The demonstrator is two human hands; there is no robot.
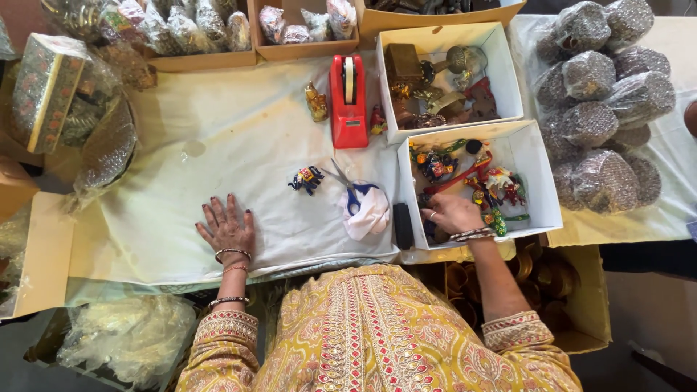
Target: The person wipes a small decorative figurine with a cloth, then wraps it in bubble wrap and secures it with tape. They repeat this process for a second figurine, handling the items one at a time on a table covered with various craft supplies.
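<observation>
My left hand (pixel 226 227) lies flat, fingers spread, on the white cloth (pixel 218 145) covering the table. My right hand (pixel 449 214) reaches into a white box (pixel 541 181) of small colourful figurines; its fingers curl among them near the box's lower left corner, and I cannot tell whether they hold one. A small blue elephant figurine (pixel 306 178) stands on the cloth between my hands. Blue-handled scissors (pixel 352 190) rest partly on a crumpled white cloth piece (pixel 369 214).
A red tape dispenser (pixel 348 101) and a small golden figurine (pixel 316 101) sit further back. A second white box (pixel 501 65) holds brass items. Wrapped glittery bundles (pixel 602 109) pile up at right. Cardboard trays (pixel 298 51) of wrapped items line the far edge.
</observation>
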